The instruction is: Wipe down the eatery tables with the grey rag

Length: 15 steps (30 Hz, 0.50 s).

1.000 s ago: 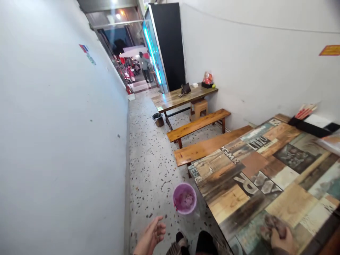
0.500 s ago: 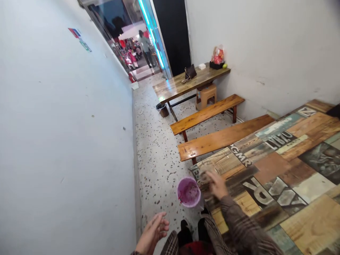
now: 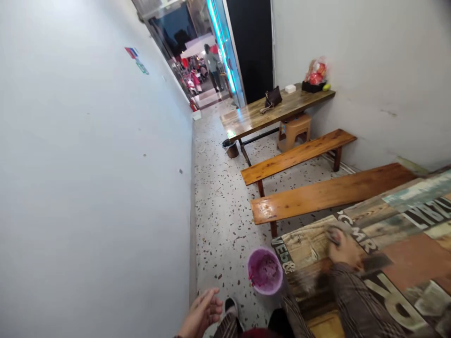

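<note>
My right hand [image 3: 345,249] is pressed down on the patterned wooden tabletop [image 3: 310,241], fingers curled over a blurred greyish cloth [image 3: 334,232]. Motion smears the cloth, so its edges are unclear. Below the table's near left corner, a purple bucket [image 3: 259,281] stands on the floor, with small reddish and pale scraps inside. My left hand [image 3: 202,312] hangs in the air left of the bucket, its fingers loosely bent and apart, holding nothing.
Two wooden benches [image 3: 299,162] stand beyond the table. A farther table [image 3: 246,121] carries a dark handbag [image 3: 273,97] and a bagged red item [image 3: 317,74]. Beneath it are a plastic stool [image 3: 294,131] and a small bin [image 3: 230,149]. A white wall [image 3: 105,188] bounds the left.
My right hand has slid the cloth farther in over the tabletop, away from the corner by the bucket. The view has shifted, and my left hand stays raised and empty.
</note>
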Tool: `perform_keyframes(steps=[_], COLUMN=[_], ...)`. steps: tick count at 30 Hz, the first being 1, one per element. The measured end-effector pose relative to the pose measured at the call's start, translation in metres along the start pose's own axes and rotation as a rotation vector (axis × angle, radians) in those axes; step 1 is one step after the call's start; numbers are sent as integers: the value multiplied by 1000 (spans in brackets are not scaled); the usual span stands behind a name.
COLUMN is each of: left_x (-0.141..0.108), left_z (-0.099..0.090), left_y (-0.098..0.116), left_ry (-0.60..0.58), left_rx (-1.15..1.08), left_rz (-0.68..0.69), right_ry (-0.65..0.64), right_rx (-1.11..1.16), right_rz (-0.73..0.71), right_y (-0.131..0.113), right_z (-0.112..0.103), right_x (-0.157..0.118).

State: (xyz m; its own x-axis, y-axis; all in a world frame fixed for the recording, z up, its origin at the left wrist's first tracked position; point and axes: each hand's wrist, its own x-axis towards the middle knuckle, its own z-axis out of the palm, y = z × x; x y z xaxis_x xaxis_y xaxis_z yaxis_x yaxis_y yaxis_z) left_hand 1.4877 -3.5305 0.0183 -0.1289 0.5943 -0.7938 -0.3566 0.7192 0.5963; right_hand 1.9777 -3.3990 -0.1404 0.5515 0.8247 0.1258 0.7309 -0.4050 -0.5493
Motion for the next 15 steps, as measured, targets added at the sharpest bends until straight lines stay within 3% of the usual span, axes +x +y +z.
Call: perform_keyframes(steps=[2,4,8,11,15], left_x=[17,38,92,138,190], left_z=[0,-6,-52,-107,-181], left_y=[16,32,64,102,179], left_ry=[-66,-141,-270,-290,-302], left_rx=[35,60,77,78,89], left_rz=[-5,-3,-6,-28,12], right_ry=[-78,-106,-79,-31,80], right_rx=[-73,-105,-89,45,249], right_rz=[-105,-183,-172,74,456], right_y=[-33,-46,-46,-68,-152], right_z=[31,56,82,87,104], right_x=[-9,-30,-99,-158,-220])
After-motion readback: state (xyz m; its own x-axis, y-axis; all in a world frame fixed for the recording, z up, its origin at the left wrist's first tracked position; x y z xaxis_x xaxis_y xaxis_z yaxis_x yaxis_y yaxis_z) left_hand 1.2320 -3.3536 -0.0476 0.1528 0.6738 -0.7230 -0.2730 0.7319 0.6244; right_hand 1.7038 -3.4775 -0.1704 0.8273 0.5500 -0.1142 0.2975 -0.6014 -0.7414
